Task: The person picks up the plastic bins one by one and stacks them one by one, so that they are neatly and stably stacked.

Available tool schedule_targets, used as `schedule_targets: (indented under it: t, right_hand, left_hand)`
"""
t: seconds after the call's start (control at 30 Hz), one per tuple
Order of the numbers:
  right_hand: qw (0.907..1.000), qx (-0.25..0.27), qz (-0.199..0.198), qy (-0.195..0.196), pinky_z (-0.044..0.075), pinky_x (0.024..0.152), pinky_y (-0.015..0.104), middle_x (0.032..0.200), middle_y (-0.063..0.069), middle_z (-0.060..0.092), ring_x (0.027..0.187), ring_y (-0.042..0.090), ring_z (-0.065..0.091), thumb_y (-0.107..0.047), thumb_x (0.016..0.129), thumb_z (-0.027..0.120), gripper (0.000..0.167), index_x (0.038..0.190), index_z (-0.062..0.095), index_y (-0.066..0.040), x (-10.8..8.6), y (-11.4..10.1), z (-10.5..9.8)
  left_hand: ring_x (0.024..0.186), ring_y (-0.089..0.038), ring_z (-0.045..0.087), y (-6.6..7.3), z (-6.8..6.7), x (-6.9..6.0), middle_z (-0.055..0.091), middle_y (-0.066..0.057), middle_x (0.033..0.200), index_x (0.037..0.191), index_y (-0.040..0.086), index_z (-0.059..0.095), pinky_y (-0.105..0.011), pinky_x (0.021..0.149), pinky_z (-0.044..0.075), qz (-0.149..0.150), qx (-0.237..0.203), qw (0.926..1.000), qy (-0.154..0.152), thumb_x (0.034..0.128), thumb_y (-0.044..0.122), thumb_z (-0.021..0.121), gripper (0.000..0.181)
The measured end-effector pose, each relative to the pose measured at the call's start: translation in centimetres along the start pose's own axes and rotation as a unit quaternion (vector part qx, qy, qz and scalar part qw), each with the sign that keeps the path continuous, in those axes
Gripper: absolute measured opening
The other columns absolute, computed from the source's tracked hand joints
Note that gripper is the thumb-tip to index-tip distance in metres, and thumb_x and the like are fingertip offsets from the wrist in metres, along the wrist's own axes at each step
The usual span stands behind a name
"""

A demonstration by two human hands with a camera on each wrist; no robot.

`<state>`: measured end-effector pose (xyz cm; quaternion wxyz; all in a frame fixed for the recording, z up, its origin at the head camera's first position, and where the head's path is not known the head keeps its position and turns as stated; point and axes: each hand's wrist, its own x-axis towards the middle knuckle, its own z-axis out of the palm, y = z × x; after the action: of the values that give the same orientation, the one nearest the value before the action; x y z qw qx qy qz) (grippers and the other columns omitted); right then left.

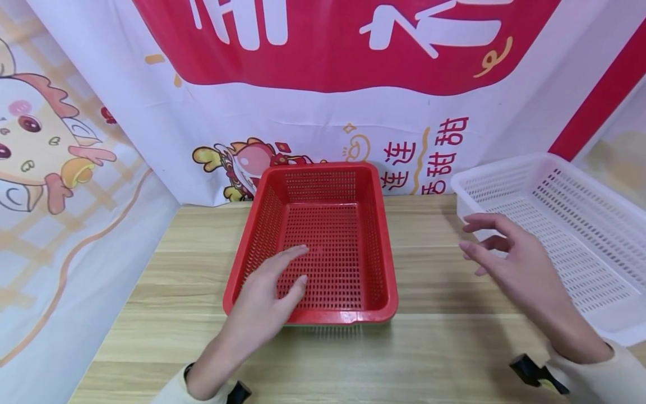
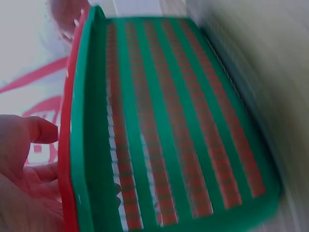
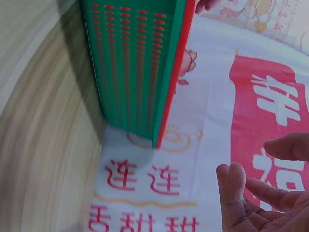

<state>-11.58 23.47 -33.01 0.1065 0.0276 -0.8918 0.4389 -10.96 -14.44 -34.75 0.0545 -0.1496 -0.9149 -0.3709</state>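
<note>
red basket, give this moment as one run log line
left grip: over red basket, contact unclear | red basket: nested in green basket | right grip: empty, near white basket

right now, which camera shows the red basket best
The head view: it shows the red basket from above, rim and slotted inside, partly covered by the left hand. Both wrist views show mainly its rim edge-on, beside a green slotted wall.

My left hand [image 1: 267, 294] and right hand [image 1: 520, 269] are bare. At the near left, my cream left sleeve [image 1: 174, 389] meets a thin black band [image 1: 188, 370] and a small black block [image 1: 239, 392]. My matching right sleeve [image 1: 595, 375] has a black block-shaped mount [image 1: 525, 368] at its left, marked with a yellowish patch [image 1: 547, 384].
</note>
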Motion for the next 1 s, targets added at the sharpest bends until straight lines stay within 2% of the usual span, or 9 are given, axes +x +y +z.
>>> schedule_targets:
  t: [0.1,0.3,0.43,0.53,0.7,0.83,0.9,0.93,1.0]
  right_hand:
    - [0.9998,-0.017,0.001,0.008,0.057,0.058,0.017,0.11,-0.034,0.06,0.078,-0.009,0.066,-0.02,0.099,0.075,0.041,0.137,0.063,-0.013,-0.4,0.6,-1.4]
    - [0.9984,-0.056,0.009,0.004,0.053,0.059,0.014,0.109,-0.038,0.058,0.073,-0.007,0.067,-0.024,0.099,0.076,0.044,0.139,0.061,-0.016,-1.1,1.8,-4.0]
    - [0.9995,-0.025,-0.001,0.018,0.054,0.058,0.013,0.11,-0.037,0.06,0.077,-0.012,0.066,-0.012,0.098,0.075,0.041,0.131,0.063,-0.031,-1.2,2.9,-5.6]
    - [0.9989,0.002,-0.017,0.044,0.054,0.054,0.012,0.109,-0.036,0.061,0.079,-0.016,0.064,-0.001,0.096,0.073,0.053,0.123,0.06,-0.045,-1.2,4.0,-6.7]
    - [0.997,0.0,-0.032,0.071,0.05,0.049,0.009,0.107,-0.039,0.056,0.077,-0.019,0.057,0.004,0.096,0.069,0.061,0.121,0.055,-0.05,-1.0,5.9,-8.2]
    - [0.995,-0.064,-0.011,0.076,0.049,0.049,0.007,0.107,-0.037,0.049,0.076,-0.023,0.049,-0.004,0.097,0.069,0.047,0.127,0.057,-0.038,-0.4,7.2,-9.2]
    - [0.9928,-0.1,0.009,0.066,0.048,0.049,0.007,0.119,-0.016,0.06,0.076,-0.025,0.041,-0.007,0.099,0.068,0.042,0.138,0.057,-0.018,-0.1,7.9,-9.9]
    - [0.9912,-0.113,0.018,0.066,0.048,0.05,0.008,0.12,-0.016,0.058,0.077,-0.026,0.039,-0.01,0.1,0.067,0.046,0.144,0.054,-0.012,0.1,8.5,-10.2]
    - [0.9896,-0.127,0.041,0.055,0.047,0.05,0.008,0.131,0.013,0.059,0.079,-0.019,0.047,-0.01,0.101,0.064,0.053,0.151,0.046,0.0,0.6,8.8,-10.8]
  left_hand:
    - [0.147,-0.021,0.053,1.1,1.0,0.0,0.061,0.002,0.153,0.149,0.02,0.06,-0.05,0.121,0.046,0.018,-0.024,0.9995,-0.012,0.1003,0.021,0.07,0.049]
    - [0.144,-0.015,0.055,3.3,2.9,0.2,0.061,0.007,0.15,0.149,0.027,0.058,-0.046,0.121,0.047,0.02,-0.071,0.9963,-0.044,0.1,0.021,0.07,0.051]
    - [0.139,-0.011,0.057,4.9,4.4,0.7,0.062,0.006,0.147,0.15,0.026,0.057,-0.044,0.118,0.05,0.025,-0.101,0.9922,-0.068,0.1013,0.021,0.068,0.05]
    - [0.136,-0.011,0.059,6.3,5.7,1.2,0.064,0.004,0.144,0.15,0.023,0.057,-0.043,0.117,0.051,0.031,-0.123,0.9883,-0.084,0.1021,0.021,0.067,0.049]
    - [0.128,-0.009,0.061,8.2,7.9,1.7,0.065,0.004,0.143,0.15,0.02,0.057,-0.034,0.114,0.052,0.05,-0.14,0.9852,-0.085,0.1004,0.02,0.068,0.051]
    - [0.129,-0.006,0.061,9.6,9.4,2.1,0.061,0.005,0.149,0.152,0.019,0.054,-0.03,0.119,0.048,0.067,-0.149,0.9837,-0.075,0.0997,0.019,0.069,0.054]
    - [0.134,-0.005,0.058,10.3,10.2,2.2,0.059,0.006,0.152,0.154,0.021,0.052,-0.03,0.121,0.045,0.071,-0.154,0.9823,-0.079,0.1004,0.019,0.068,0.055]
    - [0.138,-0.006,0.057,10.7,10.5,2.4,0.058,0.007,0.153,0.154,0.021,0.051,-0.03,0.122,0.043,0.073,-0.158,0.9813,-0.082,0.1012,0.02,0.067,0.056]
    - [0.145,-0.006,0.051,11.4,11.3,2.7,0.058,0.008,0.154,0.155,0.022,0.05,-0.029,0.123,0.041,0.075,-0.168,0.9789,-0.089,0.1018,0.02,0.067,0.056]
